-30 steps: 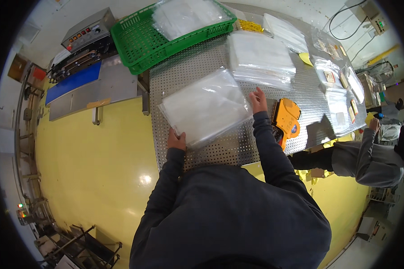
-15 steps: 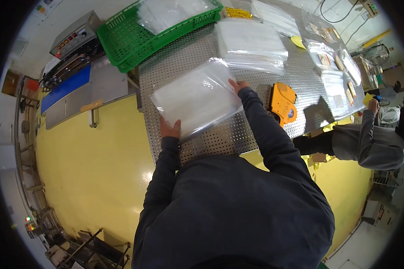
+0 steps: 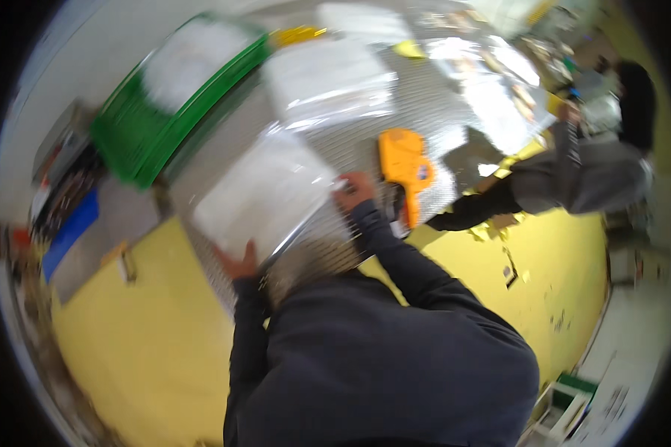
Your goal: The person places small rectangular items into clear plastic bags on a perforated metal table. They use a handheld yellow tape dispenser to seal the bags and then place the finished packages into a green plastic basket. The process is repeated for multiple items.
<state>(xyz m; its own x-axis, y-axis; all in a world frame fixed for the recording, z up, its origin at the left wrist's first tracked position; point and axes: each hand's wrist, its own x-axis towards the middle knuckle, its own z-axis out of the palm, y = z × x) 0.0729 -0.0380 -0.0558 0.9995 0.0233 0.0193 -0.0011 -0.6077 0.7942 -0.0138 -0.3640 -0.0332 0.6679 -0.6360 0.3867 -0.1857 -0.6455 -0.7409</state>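
A flat stack of clear plastic bags point(image 3: 265, 195) lies tilted on the perforated metal table in front of me. My left hand point(image 3: 238, 262) holds its near left corner, thumb apart from the fingers, which are partly hidden by the plastic and blurred. At the right edge, my right hand point(image 3: 356, 192) is closed on the bags with bent fingers. An orange tape dispenser point(image 3: 406, 160) sits just right of that hand. Beyond the held stack lies a larger pile of clear bags point(image 3: 328, 78).
A green plastic crate point(image 3: 145, 153) with clear bags inside stands at the far left, near a machine with a blue strip point(image 3: 71, 235). More clear packages point(image 3: 492, 93) lie at the right of the perforated table point(image 3: 335, 249). A co-worker in grey point(image 3: 589, 175) stands on the right.
The whole view has swung, so the table and crate appear farther left and rotated. Both hands stay at the same edges of the bag stack. Motion blurs the picture now.
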